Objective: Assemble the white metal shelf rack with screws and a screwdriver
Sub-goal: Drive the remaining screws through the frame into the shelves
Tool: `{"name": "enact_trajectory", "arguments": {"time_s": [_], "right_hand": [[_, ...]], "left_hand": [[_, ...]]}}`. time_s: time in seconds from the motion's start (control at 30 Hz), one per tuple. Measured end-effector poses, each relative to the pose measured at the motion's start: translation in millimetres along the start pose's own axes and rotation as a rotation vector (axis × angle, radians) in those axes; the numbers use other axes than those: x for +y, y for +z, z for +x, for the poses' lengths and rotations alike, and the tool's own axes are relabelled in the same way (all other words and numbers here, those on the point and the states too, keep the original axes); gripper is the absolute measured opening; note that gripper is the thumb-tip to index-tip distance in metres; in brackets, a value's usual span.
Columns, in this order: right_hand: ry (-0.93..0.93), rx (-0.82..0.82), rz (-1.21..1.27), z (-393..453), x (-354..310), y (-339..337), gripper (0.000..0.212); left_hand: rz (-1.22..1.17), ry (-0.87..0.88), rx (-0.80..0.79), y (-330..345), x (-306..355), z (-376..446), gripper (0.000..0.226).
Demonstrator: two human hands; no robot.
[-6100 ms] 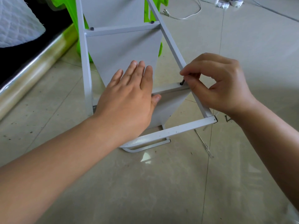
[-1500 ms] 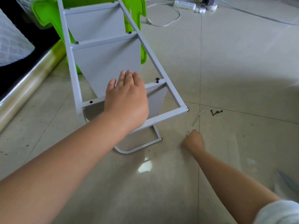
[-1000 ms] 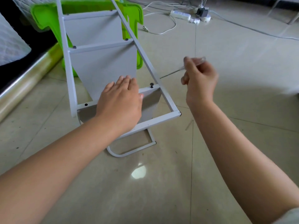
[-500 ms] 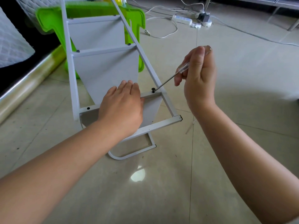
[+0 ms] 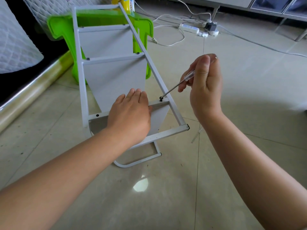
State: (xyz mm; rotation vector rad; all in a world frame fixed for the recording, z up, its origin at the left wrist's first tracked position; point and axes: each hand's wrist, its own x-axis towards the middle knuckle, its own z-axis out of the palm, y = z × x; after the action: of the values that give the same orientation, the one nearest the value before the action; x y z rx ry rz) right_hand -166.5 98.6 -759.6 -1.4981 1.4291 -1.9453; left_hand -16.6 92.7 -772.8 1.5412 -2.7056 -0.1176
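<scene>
The white metal shelf rack (image 5: pixel 113 77) lies on its side on the tiled floor, grey shelf panels between its white rails. My left hand (image 5: pixel 131 113) lies flat on the nearest shelf panel, fingers straight. My right hand (image 5: pixel 204 87) grips a clear-handled screwdriver (image 5: pixel 179 83). Its thin shaft slants down to the left and its tip sits on a black screw (image 5: pixel 160 98) at the right end of the nearest crossbar. Another black screw (image 5: pixel 97 115) shows at the crossbar's left end.
A green plastic stool (image 5: pixel 142 29) stands behind the rack. A power strip (image 5: pixel 189 28) with white cables lies at the back. A quilted mattress (image 5: pixel 15 47) and a shiny bed edge (image 5: pixel 33 92) run along the left. A thin metal rod (image 5: pixel 196 135) lies on the floor by the rack's corner.
My right hand picked up the screwdriver from the floor, raised it and set its tip on the screw. My left hand stayed flat on the shelf panel.
</scene>
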Motion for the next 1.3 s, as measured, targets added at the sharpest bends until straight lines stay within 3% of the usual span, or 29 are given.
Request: {"name": "enact_trajectory", "arguments": {"time_s": [0.2, 0.37, 0.53, 0.9, 1.07, 1.3], "right_hand": [[-0.106, -0.099, -0.197, 0.9, -16.1, 1.5, 0.020], [-0.154, -0.251, -0.353, 7.9, -26.6, -0.6, 0.042], [-0.057, -0.353, -0.369, 19.7, -32.3, -9.5, 0.024], [-0.033, -0.484, -0.414, 27.3, -46.7, -1.7, 0.030], [-0.017, -0.494, -0.392, 28.9, -40.9, -9.2, 0.016], [0.039, -0.444, -0.324, 25.8, -36.2, -14.2, 0.015]], "left_hand": [[-0.002, -0.022, -0.053, -1.6, 0.4, 0.8, 0.051], [-0.009, -0.031, -0.073, -2.2, 1.5, -1.4, 0.052], [-0.013, -0.020, -0.059, -3.1, 0.8, -1.9, 0.051], [-0.084, -0.022, -0.035, -5.2, 1.2, -1.6, 0.043], [-0.075, -0.011, -0.029, -4.3, -0.3, -0.3, 0.044], [-0.039, 0.001, -0.038, -5.6, 0.6, -1.0, 0.044]]}}
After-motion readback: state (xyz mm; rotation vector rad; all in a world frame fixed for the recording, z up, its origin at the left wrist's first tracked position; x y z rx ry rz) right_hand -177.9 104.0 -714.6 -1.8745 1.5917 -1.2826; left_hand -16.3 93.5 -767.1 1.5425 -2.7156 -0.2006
